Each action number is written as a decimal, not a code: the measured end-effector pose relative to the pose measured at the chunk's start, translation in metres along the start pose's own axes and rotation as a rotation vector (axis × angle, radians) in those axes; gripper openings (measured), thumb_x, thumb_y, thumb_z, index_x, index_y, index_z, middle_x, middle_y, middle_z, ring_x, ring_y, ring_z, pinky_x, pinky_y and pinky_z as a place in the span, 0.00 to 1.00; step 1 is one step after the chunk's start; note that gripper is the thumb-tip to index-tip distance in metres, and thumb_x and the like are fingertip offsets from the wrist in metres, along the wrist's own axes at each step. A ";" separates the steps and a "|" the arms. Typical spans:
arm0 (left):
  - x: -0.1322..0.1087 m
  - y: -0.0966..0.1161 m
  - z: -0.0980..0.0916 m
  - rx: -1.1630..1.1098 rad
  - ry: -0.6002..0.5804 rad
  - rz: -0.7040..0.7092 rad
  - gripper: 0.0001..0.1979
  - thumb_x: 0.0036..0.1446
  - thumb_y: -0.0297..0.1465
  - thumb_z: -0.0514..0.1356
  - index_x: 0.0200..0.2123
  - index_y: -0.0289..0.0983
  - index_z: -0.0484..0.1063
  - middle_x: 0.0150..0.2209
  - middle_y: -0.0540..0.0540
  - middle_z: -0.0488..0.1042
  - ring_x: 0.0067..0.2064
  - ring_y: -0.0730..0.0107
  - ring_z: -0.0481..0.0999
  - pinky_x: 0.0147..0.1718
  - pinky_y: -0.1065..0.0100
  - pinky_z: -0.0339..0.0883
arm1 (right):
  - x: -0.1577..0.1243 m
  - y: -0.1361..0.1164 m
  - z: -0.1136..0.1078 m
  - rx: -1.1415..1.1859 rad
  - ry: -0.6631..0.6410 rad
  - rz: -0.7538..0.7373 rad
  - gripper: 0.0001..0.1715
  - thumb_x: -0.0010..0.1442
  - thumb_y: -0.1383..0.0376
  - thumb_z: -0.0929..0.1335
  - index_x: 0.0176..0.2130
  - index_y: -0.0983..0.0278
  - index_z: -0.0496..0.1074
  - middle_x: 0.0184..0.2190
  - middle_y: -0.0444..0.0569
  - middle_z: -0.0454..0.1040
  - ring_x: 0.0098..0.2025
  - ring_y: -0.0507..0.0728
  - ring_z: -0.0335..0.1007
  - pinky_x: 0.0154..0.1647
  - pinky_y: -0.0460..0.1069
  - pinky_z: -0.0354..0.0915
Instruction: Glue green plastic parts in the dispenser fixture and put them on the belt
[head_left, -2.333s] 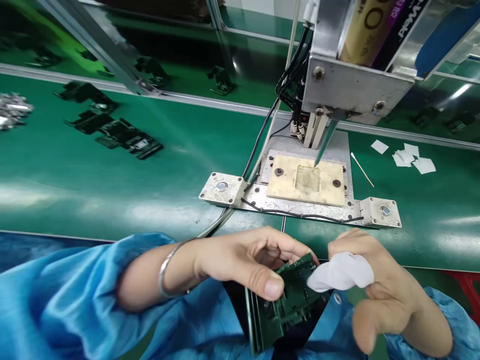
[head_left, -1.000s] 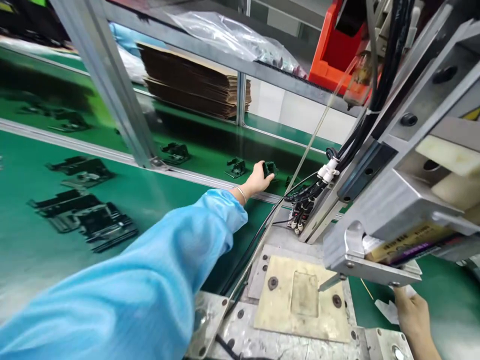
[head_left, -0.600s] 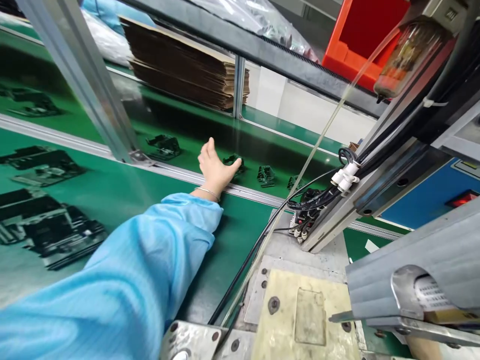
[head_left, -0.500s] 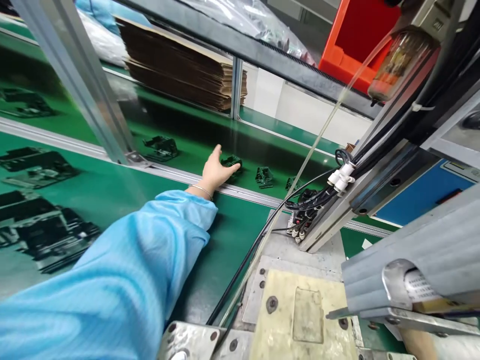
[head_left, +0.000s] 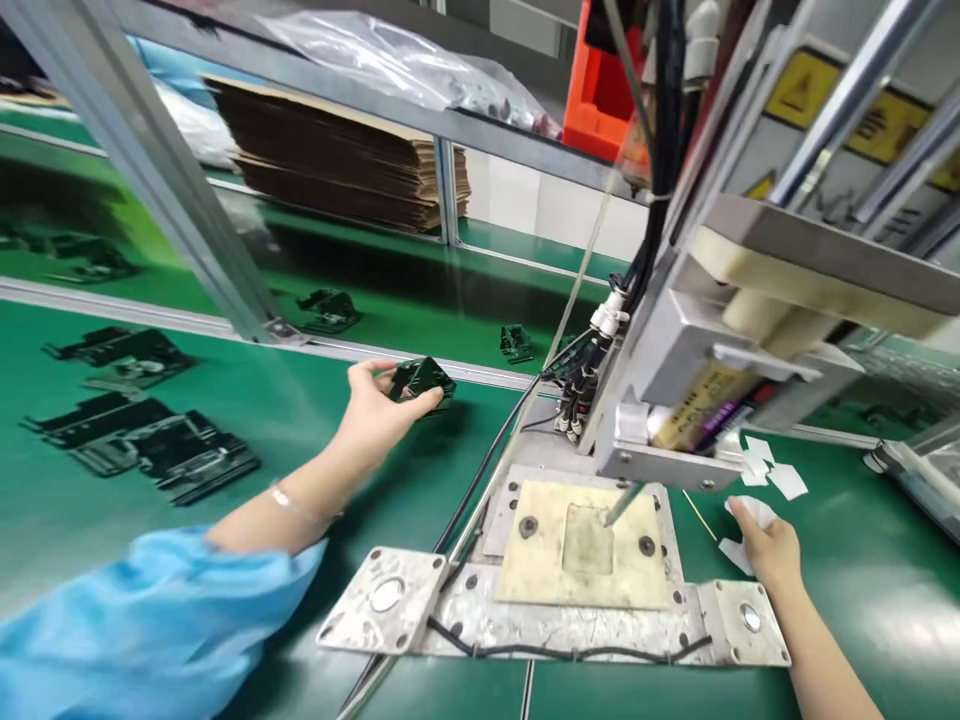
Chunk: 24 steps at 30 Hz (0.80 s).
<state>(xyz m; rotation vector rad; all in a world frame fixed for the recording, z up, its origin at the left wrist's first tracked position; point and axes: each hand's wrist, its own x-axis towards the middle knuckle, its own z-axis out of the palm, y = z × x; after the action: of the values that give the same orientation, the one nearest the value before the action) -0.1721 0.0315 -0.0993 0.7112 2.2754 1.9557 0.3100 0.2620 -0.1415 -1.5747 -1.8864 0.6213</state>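
Note:
My left hand (head_left: pixel 373 410) is closed on a small black part (head_left: pixel 420 379) and holds it above the green bench, just in front of the metal rail. My right hand (head_left: pixel 769 545) rests on the bench to the right of the fixture, its fingers on a white cloth piece (head_left: pixel 752 512); how they are curled is unclear. Between the hands lies a metal fixture with a tan plate (head_left: pixel 585 545), and a dispenser needle (head_left: pixel 621 503) points at its recess.
More black parts (head_left: pixel 142 445) lie on the bench at left, and others (head_left: pixel 516 342) sit on the belt beyond the rail. White paper squares (head_left: pixel 772 470) lie at right. A machine head (head_left: pixel 720 380) with cables overhangs the fixture. Stacked cardboard (head_left: pixel 337 160) stands behind.
My left hand reached across the rail to the belt, let go of one part, took up another and has drawn back toward me with it. My right hand stayed by the white cloth.

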 end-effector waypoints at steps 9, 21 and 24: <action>-0.118 0.090 -0.033 -0.102 -0.686 -0.458 0.32 0.30 0.39 0.79 0.42 0.41 0.75 0.43 0.46 0.76 0.44 0.63 0.77 0.46 0.65 0.75 | -0.004 0.000 0.006 0.111 0.036 0.060 0.36 0.43 0.34 0.67 0.14 0.60 0.55 0.13 0.44 0.53 0.19 0.52 0.50 0.16 0.48 0.50; -0.154 0.105 0.055 -0.062 -1.226 -0.447 0.31 0.41 0.40 0.76 0.47 0.37 0.72 0.43 0.42 0.76 0.46 0.60 0.76 0.51 0.57 0.71 | -0.004 -0.006 0.007 0.115 -0.001 0.062 0.38 0.43 0.30 0.64 0.15 0.60 0.52 0.16 0.44 0.51 0.22 0.52 0.49 0.21 0.48 0.50; -0.149 0.094 0.063 0.030 -1.174 -0.277 0.34 0.43 0.43 0.74 0.51 0.37 0.69 0.41 0.43 0.74 0.43 0.60 0.75 0.49 0.57 0.71 | -0.006 -0.009 0.006 0.158 -0.009 0.056 0.38 0.43 0.31 0.64 0.15 0.60 0.52 0.16 0.44 0.51 0.23 0.52 0.49 0.22 0.48 0.50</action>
<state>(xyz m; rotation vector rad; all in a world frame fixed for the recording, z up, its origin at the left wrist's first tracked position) 0.0107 0.0420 -0.0598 1.0694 1.5177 0.9168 0.3000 0.2544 -0.1402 -1.5294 -1.7582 0.7832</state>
